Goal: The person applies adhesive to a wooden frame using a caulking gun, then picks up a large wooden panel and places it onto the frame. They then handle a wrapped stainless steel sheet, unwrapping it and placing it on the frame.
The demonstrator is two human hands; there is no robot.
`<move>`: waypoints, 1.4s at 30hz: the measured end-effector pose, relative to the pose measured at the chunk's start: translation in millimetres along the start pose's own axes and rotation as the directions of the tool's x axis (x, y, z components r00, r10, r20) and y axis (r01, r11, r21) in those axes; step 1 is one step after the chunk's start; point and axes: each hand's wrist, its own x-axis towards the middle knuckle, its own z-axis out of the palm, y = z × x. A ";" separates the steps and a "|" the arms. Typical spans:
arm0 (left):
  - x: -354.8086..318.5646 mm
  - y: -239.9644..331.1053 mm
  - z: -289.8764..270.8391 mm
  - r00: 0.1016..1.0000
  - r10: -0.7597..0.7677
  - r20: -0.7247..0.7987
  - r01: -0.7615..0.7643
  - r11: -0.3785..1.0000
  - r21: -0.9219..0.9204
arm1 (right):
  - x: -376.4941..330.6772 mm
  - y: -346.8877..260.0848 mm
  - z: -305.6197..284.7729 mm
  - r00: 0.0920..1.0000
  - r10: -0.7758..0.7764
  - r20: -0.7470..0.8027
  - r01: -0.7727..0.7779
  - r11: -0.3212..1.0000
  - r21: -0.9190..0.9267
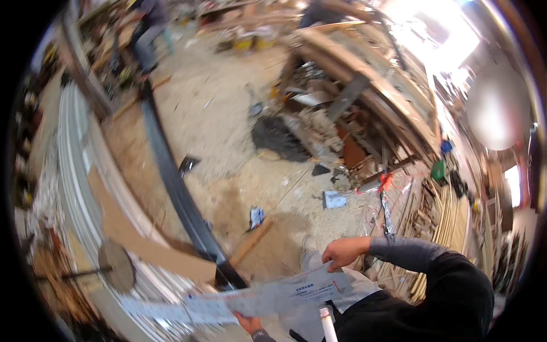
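Note:
A long, pale blue-white printed strip [268, 298] of thin sheet stretches across in front of me, running off to the lower left. My right hand [346, 251] is closed on its right end, fingers pinched together at the upper edge. Lower down and to the left, my left hand [249, 324] grips the strip's bottom edge; its fingers are partly hidden by the sheet. Close to the camera at the bottom, a slim white stick [328, 326] points upward, touched by neither hand.
Long white profiles [77, 165] lie stacked at left, with a brown cardboard strip [122, 231] on them. A long black beam [174, 191] lies on the floor. A wooden workbench [364, 80] with scraps beneath stands ahead right. Timber strips [441, 219] lie right. Two people [149, 31] are farther off.

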 end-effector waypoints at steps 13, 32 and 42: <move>-70.6 -185.9 256.1 0.973 0.051 0.224 -0.222 -0.045 0.974 | -179.7 162.6 -10.5 0.532 0.543 -0.650 0.121 0.711 0.693; -92.6 -456.4 585.9 0.969 -0.132 0.210 -0.061 0.693 0.719 | -414.3 251.4 -65.1 -0.214 0.761 -0.612 0.634 0.585 0.506; -44.2 -695.6 758.9 0.627 -0.698 0.346 0.080 0.499 0.863 | -502.2 255.5 -80.3 -0.555 0.805 -0.211 0.762 0.593 0.259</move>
